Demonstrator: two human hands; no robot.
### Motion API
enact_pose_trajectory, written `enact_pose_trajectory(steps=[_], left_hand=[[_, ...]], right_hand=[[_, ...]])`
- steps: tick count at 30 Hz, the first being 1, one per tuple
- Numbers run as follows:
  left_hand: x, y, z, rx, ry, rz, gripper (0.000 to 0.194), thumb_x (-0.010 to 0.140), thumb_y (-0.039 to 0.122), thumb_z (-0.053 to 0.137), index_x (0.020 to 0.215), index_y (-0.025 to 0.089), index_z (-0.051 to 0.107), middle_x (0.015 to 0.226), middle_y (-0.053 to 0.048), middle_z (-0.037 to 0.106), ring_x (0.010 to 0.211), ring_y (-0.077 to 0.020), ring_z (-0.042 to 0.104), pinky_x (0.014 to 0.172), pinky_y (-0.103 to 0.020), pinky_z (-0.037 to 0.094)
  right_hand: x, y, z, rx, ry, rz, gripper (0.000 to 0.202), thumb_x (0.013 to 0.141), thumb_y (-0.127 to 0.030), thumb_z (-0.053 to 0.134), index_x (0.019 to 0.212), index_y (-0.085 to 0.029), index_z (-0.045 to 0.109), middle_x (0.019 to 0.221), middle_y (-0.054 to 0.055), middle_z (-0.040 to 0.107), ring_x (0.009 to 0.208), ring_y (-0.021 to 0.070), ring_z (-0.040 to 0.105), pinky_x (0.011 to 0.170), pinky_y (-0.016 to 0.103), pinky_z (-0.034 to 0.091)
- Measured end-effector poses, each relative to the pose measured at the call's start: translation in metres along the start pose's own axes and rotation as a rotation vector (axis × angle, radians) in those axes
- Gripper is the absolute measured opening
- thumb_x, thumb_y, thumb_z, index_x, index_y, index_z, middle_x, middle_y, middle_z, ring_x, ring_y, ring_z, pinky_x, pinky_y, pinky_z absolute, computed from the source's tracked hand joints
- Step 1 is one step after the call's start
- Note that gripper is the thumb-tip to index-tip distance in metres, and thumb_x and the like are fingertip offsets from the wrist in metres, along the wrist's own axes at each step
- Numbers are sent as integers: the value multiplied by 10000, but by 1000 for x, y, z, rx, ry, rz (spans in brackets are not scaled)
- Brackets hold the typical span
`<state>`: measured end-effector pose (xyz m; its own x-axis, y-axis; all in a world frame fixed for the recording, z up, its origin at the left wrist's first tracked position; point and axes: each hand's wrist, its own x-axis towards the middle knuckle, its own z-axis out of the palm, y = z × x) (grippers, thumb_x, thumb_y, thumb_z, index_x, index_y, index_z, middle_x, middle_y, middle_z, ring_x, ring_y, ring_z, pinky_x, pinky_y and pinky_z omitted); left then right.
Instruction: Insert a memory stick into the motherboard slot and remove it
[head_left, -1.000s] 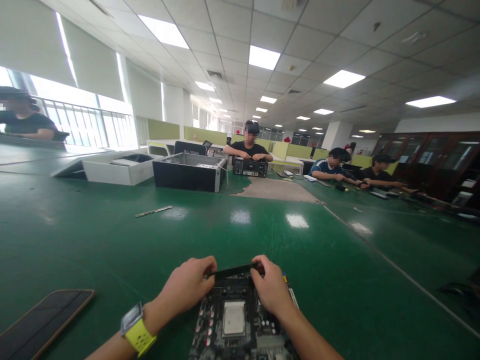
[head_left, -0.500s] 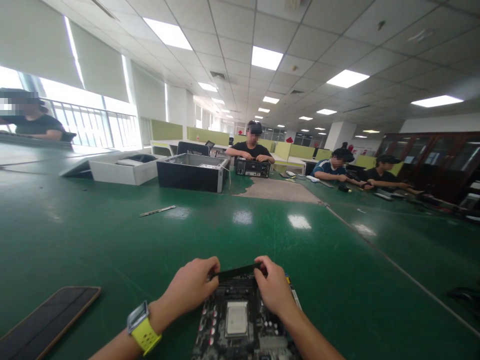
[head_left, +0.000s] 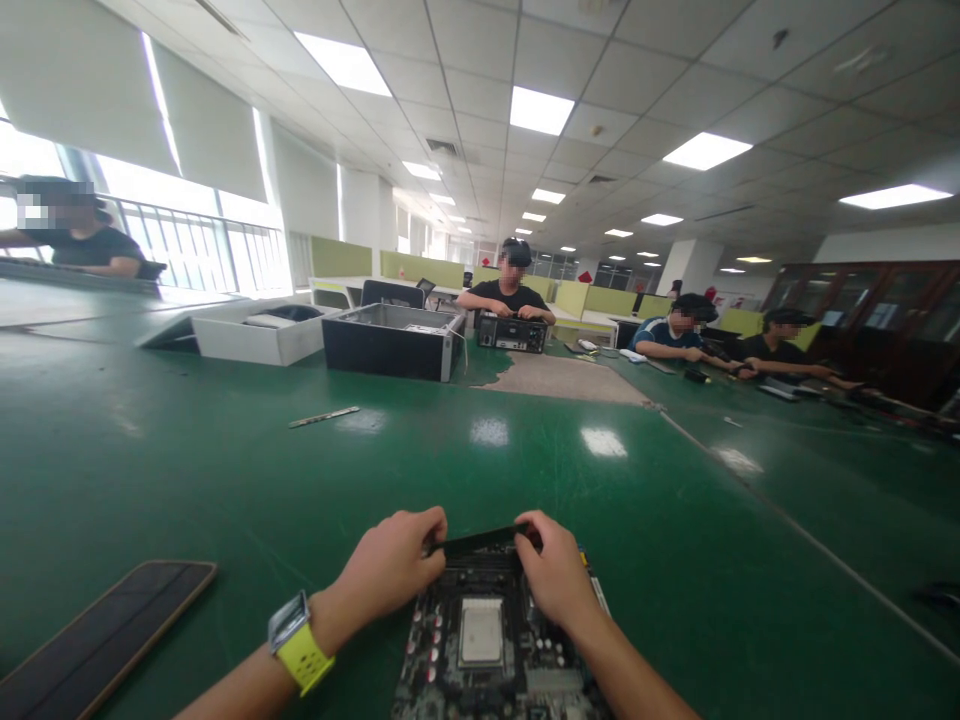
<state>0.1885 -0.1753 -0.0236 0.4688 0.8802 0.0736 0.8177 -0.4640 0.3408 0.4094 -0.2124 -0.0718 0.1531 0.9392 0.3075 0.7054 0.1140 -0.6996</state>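
Observation:
A dark motherboard (head_left: 442,690) lies on the green table at the bottom centre, a silver square processor (head_left: 481,632) in its middle. Along the board's far edge, a thin dark strip (head_left: 480,541), which looks like a memory module, is held lengthwise between both hands. My left hand (head_left: 397,565) pinches its left end, with a yellow-banded watch on the wrist. Its right end is between the thumb and fingers of my right hand (head_left: 553,570). Whether the strip sits in a slot is too small to tell.
A dark phone-like slab (head_left: 105,640) lies at the lower left. Farther off are a thin strip (head_left: 324,417), an open computer case (head_left: 386,348) and a white case part (head_left: 259,340). Across the table (head_left: 675,540), a person (head_left: 510,290) handles another case; other people sit left and right.
The whole view has shifted slightly, so things appear a little farther right. Both hands keep hold of the strip, with hardly any change against the board.

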Motion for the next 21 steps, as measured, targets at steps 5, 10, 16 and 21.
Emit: enact_pose_trajectory(steps=[5, 10, 16, 21], left_hand=[[0, -3, 2, -27, 10, 18, 76, 705, 222, 466, 768, 221, 507, 735, 3, 593, 701, -171, 532, 586, -253, 296], [1, -6, 5, -21, 21, 32, 67, 701, 230, 479, 763, 224, 506, 723, 6, 582, 689, -170, 523, 586, -252, 292], [4, -10, 7, -55, 45, 46, 69, 700, 227, 486, 763, 224, 511, 714, 12, 579, 681, -164, 522, 589, -243, 307], [6, -10, 2, -144, 31, 42, 41, 698, 207, 483, 716, 203, 519, 720, 10, 602, 679, -151, 540, 610, -231, 343]], right_hand=[[0, 2, 1, 23, 6, 7, 253, 792, -217, 446, 970, -187, 623, 819, 44, 630, 790, 195, 582, 739, 279, 411], [0, 2, 0, 8, -5, 3, 239, 788, -211, 436, 926, -194, 631, 798, 40, 632, 781, 195, 582, 730, 277, 406], [0, 6, 1, 27, 2, -2, 228, 774, -204, 429, 907, -196, 614, 780, 34, 629, 761, 191, 578, 709, 270, 398], [0, 6, 1, 45, 8, 3, 219, 778, -202, 410, 897, -196, 594, 752, 22, 616, 728, 184, 573, 677, 263, 388]])
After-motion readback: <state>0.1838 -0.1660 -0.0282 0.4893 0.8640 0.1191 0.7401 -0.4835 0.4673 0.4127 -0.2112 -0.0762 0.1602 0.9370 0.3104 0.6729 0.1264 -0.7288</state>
